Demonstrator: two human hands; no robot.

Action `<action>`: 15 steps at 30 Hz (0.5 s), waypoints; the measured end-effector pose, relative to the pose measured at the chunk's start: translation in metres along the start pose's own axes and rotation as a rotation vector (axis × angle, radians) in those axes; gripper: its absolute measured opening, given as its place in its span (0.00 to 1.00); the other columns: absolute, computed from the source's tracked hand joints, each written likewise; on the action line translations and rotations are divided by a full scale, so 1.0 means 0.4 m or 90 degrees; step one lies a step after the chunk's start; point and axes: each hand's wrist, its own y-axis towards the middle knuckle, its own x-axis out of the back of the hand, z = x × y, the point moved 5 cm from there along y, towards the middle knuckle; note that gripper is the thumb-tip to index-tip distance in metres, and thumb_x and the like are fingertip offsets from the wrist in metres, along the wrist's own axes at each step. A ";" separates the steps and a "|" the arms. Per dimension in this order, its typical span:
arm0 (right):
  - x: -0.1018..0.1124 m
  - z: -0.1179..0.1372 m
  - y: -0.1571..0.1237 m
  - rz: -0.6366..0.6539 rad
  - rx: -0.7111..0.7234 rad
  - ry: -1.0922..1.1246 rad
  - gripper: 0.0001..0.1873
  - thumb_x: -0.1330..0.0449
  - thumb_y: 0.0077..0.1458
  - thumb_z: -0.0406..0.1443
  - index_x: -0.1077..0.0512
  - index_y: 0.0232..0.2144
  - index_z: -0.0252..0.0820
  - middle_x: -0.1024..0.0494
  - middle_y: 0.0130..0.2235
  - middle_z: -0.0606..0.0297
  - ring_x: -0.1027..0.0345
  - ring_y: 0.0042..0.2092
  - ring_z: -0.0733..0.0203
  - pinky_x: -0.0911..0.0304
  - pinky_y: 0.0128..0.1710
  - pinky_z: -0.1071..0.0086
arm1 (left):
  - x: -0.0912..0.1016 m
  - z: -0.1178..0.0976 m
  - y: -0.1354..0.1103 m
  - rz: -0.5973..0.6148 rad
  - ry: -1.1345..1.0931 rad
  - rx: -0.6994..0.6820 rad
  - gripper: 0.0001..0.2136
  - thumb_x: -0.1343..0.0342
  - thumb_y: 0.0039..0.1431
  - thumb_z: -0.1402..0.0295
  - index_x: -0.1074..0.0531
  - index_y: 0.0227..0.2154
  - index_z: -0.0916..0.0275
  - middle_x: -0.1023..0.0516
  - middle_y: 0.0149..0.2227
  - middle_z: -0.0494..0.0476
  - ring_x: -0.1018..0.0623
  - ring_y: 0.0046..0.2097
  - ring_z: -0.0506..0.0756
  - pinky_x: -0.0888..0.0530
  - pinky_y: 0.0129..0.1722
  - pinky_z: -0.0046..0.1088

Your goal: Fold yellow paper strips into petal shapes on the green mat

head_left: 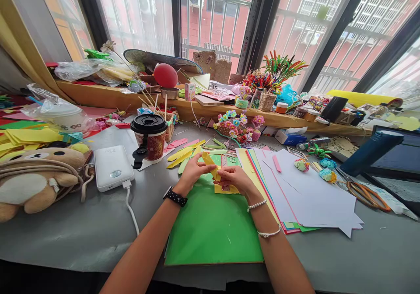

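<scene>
We pinch a yellow paper strip [208, 158] between left hand [194, 173] and right hand [235, 180], its folding apparently unfinished; other yellow strips [181, 157] beyond appear already shaped.

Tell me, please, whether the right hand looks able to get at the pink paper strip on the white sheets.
Probably yes: the pink paper strip lies uncovered on the white sheets, with nothing upright between it and the right hand, though that hand is holding yellow paper.
</scene>
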 end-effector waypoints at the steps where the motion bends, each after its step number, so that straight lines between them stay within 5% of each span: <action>1: 0.001 0.000 0.001 -0.007 0.000 -0.005 0.18 0.36 0.32 0.44 0.27 0.25 0.35 0.25 0.27 0.62 0.29 0.28 0.61 0.36 0.27 0.73 | 0.000 0.001 0.000 0.000 0.000 0.001 0.26 0.37 0.33 0.68 0.39 0.40 0.64 0.25 0.25 0.51 0.25 0.26 0.51 0.31 0.28 0.24; 15: 0.000 0.003 0.003 -0.068 0.048 -0.034 0.18 0.38 0.35 0.45 0.27 0.24 0.36 0.26 0.24 0.64 0.30 0.28 0.64 0.36 0.27 0.73 | -0.001 -0.009 0.001 0.008 -0.002 -0.045 0.26 0.37 0.34 0.67 0.39 0.40 0.65 0.26 0.26 0.50 0.26 0.27 0.50 0.33 0.27 0.23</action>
